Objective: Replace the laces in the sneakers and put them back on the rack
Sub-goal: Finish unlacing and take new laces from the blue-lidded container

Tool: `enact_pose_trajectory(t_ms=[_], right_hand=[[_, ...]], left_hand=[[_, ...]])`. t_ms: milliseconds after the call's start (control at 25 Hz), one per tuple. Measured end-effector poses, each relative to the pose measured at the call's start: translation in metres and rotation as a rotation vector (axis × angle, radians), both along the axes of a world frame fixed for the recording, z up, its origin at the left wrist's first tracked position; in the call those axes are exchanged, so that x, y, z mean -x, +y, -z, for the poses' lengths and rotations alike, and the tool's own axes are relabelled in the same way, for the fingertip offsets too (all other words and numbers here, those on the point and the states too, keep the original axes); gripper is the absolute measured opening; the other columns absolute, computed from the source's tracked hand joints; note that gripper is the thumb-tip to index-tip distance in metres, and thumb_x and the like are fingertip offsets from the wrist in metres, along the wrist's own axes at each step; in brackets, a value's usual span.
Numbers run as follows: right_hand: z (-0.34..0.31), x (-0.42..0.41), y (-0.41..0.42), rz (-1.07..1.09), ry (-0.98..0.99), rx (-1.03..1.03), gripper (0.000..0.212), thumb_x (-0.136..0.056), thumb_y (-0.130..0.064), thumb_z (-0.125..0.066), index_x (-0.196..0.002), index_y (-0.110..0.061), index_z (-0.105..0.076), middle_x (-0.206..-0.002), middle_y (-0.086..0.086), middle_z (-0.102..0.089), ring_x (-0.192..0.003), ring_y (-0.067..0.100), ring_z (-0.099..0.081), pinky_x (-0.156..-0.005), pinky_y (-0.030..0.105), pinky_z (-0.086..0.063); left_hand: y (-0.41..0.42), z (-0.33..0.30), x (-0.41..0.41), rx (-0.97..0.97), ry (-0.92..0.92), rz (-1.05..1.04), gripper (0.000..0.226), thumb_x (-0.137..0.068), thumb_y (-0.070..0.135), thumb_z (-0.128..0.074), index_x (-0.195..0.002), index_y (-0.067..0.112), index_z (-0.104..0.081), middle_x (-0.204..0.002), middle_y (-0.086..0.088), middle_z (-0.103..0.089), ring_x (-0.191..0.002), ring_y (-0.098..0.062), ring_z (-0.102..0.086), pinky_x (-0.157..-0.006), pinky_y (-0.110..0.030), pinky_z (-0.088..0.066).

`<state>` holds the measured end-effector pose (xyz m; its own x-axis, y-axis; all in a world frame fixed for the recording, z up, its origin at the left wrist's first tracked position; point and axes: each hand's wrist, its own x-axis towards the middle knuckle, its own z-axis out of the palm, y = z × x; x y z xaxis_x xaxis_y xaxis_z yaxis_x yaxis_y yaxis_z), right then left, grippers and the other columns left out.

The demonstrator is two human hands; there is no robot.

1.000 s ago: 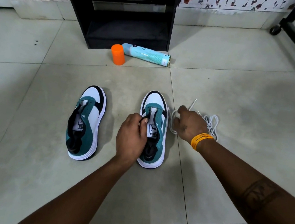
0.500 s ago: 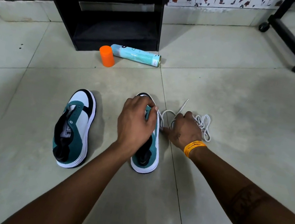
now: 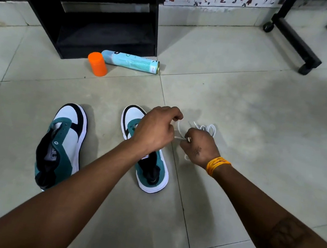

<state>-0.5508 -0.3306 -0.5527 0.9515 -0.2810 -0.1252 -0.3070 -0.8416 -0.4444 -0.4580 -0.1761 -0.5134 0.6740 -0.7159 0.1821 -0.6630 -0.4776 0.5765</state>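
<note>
Two white, teal and black sneakers stand unlaced on the tiled floor. The left sneaker (image 3: 62, 145) lies apart, untouched. My left hand (image 3: 155, 129) hovers over the right sneaker (image 3: 151, 172), fingers curled and pinching a white lace (image 3: 179, 134) near its toe end. My right hand (image 3: 199, 147), with an orange band at the wrist, pinches the same lace just to the right of the shoe. The rest of the white laces (image 3: 208, 129) lie bunched on the floor beyond my right hand.
A black shoe rack (image 3: 107, 38) stands at the back left. In front of it an orange cap (image 3: 97, 64) stands beside a light blue spray can (image 3: 131, 61) lying on its side. A black wheeled frame (image 3: 296, 39) is at the back right.
My left hand left the right sneaker's tongue, moved up past its toe and took hold of the lace. My right hand stayed beside the shoe on the lace.
</note>
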Motion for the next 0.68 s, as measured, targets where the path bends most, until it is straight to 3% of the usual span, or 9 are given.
enact_pose_trajectory(t_ms=[80,160,280,400,520,680], right_hand=[[-0.026,0.004,-0.001,0.036,-0.046,-0.109,0.027,-0.089,-0.028,-0.061,-0.078,-0.003,-0.065,-0.076,0.013,-0.068,-0.073,0.032,-0.061,-0.062,0.037,-0.039],[-0.052,0.009,-0.002,0.103,-0.09,-0.255,0.022,-0.091,-0.022,-0.064,-0.078,-0.005,-0.067,-0.067,0.007,-0.068,-0.062,0.027,-0.064,-0.058,0.039,-0.051],[-0.077,0.015,0.001,0.245,-0.218,-0.511,0.017,-0.087,-0.011,-0.061,-0.073,-0.011,-0.069,-0.065,0.01,-0.067,-0.051,0.026,-0.063,-0.045,0.039,-0.056],[-0.082,0.014,0.009,0.375,-0.347,-0.679,0.011,-0.087,-0.007,-0.063,-0.082,-0.011,-0.072,-0.077,0.017,-0.071,-0.057,0.021,-0.065,-0.048,0.029,-0.054],[-0.071,0.015,0.021,0.411,-0.418,-0.682,0.013,-0.088,-0.008,-0.068,-0.083,-0.016,-0.076,-0.074,0.01,-0.072,-0.06,0.021,-0.066,-0.052,0.032,-0.055],[-0.063,0.023,0.039,0.404,-0.48,-0.657,0.015,-0.081,-0.016,-0.078,-0.091,-0.026,-0.079,-0.087,-0.01,-0.077,-0.08,0.014,-0.073,-0.074,0.04,-0.062]], left_hand=[[-0.009,-0.008,-0.002,-0.075,0.137,0.123,0.063,-0.076,-0.006,-0.051,-0.132,0.018,-0.063,-0.132,0.001,-0.067,-0.122,-0.022,-0.06,-0.099,-0.033,-0.05],[-0.021,-0.016,0.002,0.036,0.458,0.137,0.062,-0.08,-0.008,-0.05,-0.135,0.018,-0.063,-0.136,0.003,-0.065,-0.124,-0.013,-0.06,-0.097,-0.023,-0.046],[-0.037,-0.025,0.011,0.461,0.938,-0.049,0.041,-0.086,0.024,-0.054,-0.122,0.013,-0.071,-0.119,-0.008,-0.075,-0.112,-0.018,-0.07,-0.091,-0.031,-0.052],[-0.048,-0.033,0.036,0.707,1.31,-0.236,0.052,-0.103,0.053,-0.048,-0.12,0.01,-0.071,-0.095,-0.009,-0.077,-0.085,-0.023,-0.073,-0.072,-0.033,-0.055],[-0.058,-0.032,0.056,0.76,1.297,-0.443,0.033,-0.104,0.042,-0.056,-0.103,0.013,-0.072,-0.077,-0.004,-0.07,-0.068,-0.021,-0.062,-0.056,-0.025,-0.043],[-0.051,-0.033,0.048,0.925,1.301,-0.674,0.023,-0.108,0.023,-0.053,-0.091,0.015,-0.067,-0.068,0.001,-0.067,-0.061,-0.019,-0.059,-0.055,-0.026,-0.041]])
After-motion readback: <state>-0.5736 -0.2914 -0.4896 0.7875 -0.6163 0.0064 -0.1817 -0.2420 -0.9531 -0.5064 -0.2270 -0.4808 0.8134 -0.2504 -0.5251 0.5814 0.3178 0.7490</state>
